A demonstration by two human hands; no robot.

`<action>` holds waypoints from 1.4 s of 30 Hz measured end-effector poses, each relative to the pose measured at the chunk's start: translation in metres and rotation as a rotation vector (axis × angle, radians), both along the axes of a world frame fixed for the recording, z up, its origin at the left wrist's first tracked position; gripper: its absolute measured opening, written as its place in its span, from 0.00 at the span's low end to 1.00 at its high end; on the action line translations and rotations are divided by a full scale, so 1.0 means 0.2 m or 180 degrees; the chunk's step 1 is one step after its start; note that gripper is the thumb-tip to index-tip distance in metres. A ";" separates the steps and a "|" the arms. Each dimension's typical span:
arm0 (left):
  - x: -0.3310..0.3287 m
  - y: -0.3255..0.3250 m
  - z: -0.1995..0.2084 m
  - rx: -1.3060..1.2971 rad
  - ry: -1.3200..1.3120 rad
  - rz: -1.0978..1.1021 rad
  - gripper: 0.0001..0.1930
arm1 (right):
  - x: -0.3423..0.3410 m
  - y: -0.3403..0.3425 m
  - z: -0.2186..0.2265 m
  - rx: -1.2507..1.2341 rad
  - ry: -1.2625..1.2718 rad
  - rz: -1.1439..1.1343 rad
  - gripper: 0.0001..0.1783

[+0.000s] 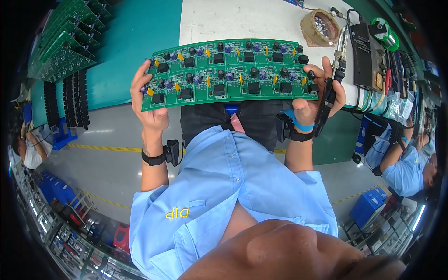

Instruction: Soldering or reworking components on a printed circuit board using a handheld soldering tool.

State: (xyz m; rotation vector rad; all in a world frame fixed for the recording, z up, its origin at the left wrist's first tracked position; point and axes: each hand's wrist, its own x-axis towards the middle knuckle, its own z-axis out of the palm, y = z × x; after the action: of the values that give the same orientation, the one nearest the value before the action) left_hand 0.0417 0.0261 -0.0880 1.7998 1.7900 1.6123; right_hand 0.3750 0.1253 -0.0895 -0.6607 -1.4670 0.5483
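A long green circuit board panel (228,84) is held level in front of me, components facing up. Two rows of repeated circuits carry black blocks, purple and black capacitors and yellow parts. My left hand (151,120) grips its left end, thumb at the near edge and fingers around the side. At the other end, my right hand (305,112) is closed on the board's corner. That same hand also holds a black-handled soldering iron (328,95) between its fingers, metal end pointing away from me.
Green boards (70,42) stand in black slotted racks (74,100) at the left. Beyond the right hand are a round brown pot (308,28), a green solder wire spool (391,41), a black tool holder (364,56) and cables. Other people sit at both sides.
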 end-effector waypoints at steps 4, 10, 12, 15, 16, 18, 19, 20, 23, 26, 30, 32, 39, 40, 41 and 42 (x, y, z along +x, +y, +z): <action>0.00 0.00 -0.01 0.0033 -0.0074 -0.0001 0.48 | -0.01 -0.01 0.01 -0.0020 -0.0041 -0.0049 0.54; 0.02 0.02 0.02 -0.0014 -0.0182 -0.0006 0.48 | 0.00 0.00 0.00 -0.0036 0.0032 -0.0051 0.55; 0.02 0.01 0.01 0.0002 -0.0217 -0.0016 0.47 | 0.00 0.00 0.00 0.0007 -0.0066 -0.0070 0.55; 0.01 0.01 0.00 0.0033 -0.0283 -0.0036 0.47 | 0.00 0.00 0.01 -0.0016 -0.0051 -0.0048 0.55; 0.01 0.01 0.00 0.0031 -0.0276 -0.0059 0.47 | 0.00 0.00 0.00 -0.0012 -0.0055 -0.0059 0.55; 0.01 0.01 0.01 0.0032 -0.0262 -0.0118 0.46 | 0.00 0.01 -0.01 0.0027 0.0096 0.0034 0.56; 0.01 0.01 0.01 0.0043 -0.0265 -0.0142 0.46 | 0.01 0.01 -0.01 0.0051 0.0171 0.0074 0.57; 0.01 0.00 0.03 -0.0074 -0.0246 -0.0170 0.47 | 0.01 0.01 -0.01 0.0066 0.0169 0.0049 0.57; 0.00 -0.03 0.08 -0.0287 -0.0191 -0.0257 0.48 | -0.01 0.02 -0.02 0.0168 0.0290 0.0243 0.56; -0.01 -0.05 0.15 -0.0546 -0.0123 -0.0359 0.50 | 0.00 0.03 -0.02 0.0238 0.0143 0.0244 0.56; -0.05 -0.01 0.27 -0.0545 -0.0740 -0.0315 0.52 | 0.00 0.02 -0.01 0.0247 0.0173 0.0439 0.57; -0.03 0.05 0.39 -0.0512 -0.0205 -0.0623 0.52 | 0.00 0.01 -0.01 0.0248 0.0216 0.0497 0.57; 0.38 0.27 0.74 -0.0533 0.2001 -0.1945 0.56 | -0.06 -0.06 0.09 0.0406 0.0162 0.0619 0.56; 0.44 0.31 0.75 -0.0662 0.1991 -0.2136 0.58 | -0.06 -0.07 0.10 0.0410 0.0176 0.0595 0.56; 0.47 0.34 0.77 -0.0788 0.1983 -0.2320 0.59 | -0.06 -0.07 0.12 0.0411 0.0158 0.0580 0.56; 0.49 0.37 0.78 -0.0918 0.1972 -0.2501 0.60 | -0.07 -0.08 0.13 0.0409 0.0139 0.0568 0.56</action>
State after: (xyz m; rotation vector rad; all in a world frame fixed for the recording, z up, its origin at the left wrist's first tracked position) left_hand 0.1402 0.0994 0.0676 2.5351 1.0957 0.5137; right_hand 0.3612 0.1097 -0.0641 -0.4171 -1.5149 0.5963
